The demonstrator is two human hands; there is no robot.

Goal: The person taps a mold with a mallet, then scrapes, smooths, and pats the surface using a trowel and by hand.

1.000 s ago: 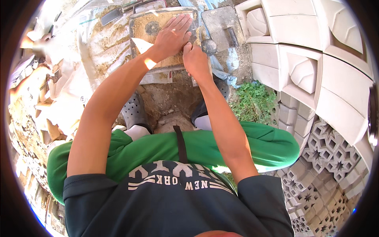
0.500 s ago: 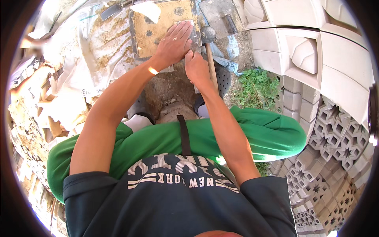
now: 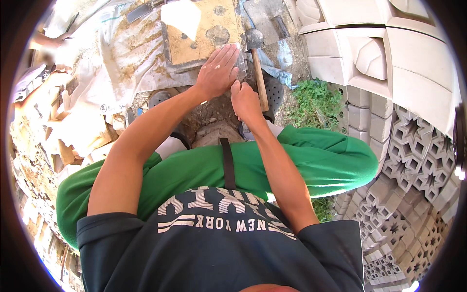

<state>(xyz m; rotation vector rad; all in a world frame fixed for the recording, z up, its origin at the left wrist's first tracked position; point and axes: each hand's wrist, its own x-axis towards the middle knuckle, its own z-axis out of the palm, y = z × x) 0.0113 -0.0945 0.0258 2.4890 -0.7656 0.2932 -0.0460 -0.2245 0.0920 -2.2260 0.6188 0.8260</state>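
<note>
lying flat, gripping nothing visible, the left hand (image 3: 217, 73) has the sandy slab (image 3: 203, 47) at its fingertips, likely heavy, crumbly, best held by its frame (image 3: 187, 66); the right hand (image 3: 247, 103) curls inward, contents hidden.

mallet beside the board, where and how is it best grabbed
Probably by the near half of its wooden handle, coming from the person's side with the right hand and wrapping across the shaft. The handle is long, slim and points back toward the person, while the dark, rounded head sits at the far end and looks harder to hold.
</note>
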